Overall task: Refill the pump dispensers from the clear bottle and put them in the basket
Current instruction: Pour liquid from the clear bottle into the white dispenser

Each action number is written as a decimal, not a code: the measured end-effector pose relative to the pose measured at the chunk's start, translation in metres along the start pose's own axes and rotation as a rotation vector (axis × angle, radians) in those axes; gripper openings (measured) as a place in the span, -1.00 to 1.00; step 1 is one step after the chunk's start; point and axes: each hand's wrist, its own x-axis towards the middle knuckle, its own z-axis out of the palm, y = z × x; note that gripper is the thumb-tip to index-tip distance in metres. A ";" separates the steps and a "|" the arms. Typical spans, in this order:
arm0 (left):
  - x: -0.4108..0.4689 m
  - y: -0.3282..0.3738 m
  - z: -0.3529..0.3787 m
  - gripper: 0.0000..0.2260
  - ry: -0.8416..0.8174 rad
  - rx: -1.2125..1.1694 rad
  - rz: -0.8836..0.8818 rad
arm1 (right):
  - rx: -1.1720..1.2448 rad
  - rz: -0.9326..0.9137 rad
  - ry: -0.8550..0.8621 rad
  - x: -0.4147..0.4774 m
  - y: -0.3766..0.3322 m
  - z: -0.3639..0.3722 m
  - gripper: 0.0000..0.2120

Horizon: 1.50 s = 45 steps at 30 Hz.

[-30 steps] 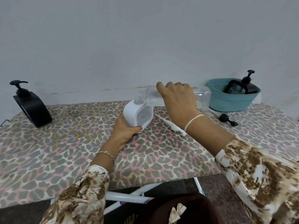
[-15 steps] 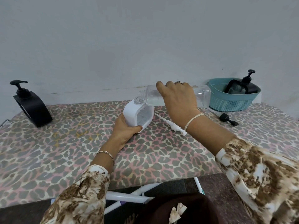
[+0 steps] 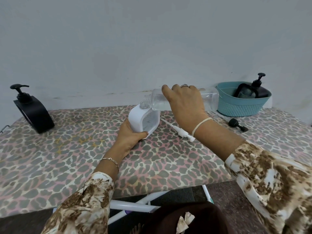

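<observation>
1. Closest in, a brown-and-cream left sleeve (image 3: 81, 205) and right sleeve (image 3: 273, 179) are seen. White frame tubes (image 3: 135, 206) are visible under the table edge.
2. The table (image 3: 59, 157) is covered in a leopard-print cloth, pink and grey.
3. A thin bracelet (image 3: 110, 161) is worn on the left wrist.
4. The white dispenser (image 3: 138, 119) is gripped low down by the left hand (image 3: 130, 137). The thumb is curled round its front corner and the palm is wrapped against its side. It's held near the middle of the table, tipped a bit, with its neck open. Whether its base touches the cloth can't be told.
5. Just beside it, a white pump head (image 3: 177, 130) is lying flat on the cloth, with its tube pointed toward the dispenser.
6. A pale band (image 3: 201, 124) is worn on the right wrist.
7. The clear bottle (image 3: 211, 100) is held from above by the right hand (image 3: 185, 102), with the fingers curled over its body. It's turned nearly level, and its mouth is right over the dispenser's neck. Any flow can't be made out.
8. Further right, a small black cap (image 3: 237, 124) is lying on the cloth.
9. At the back right, a black dispenser (image 3: 258, 92) is sat inside the teal basket (image 3: 236, 108).
10. Far left, a second black dispenser (image 3: 33, 114) is stood on the table by the wall (image 3: 118, 48).
</observation>
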 end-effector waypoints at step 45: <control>-0.001 0.002 0.000 -0.50 -0.005 -0.027 0.004 | -0.011 0.001 0.011 0.001 0.000 0.002 -0.42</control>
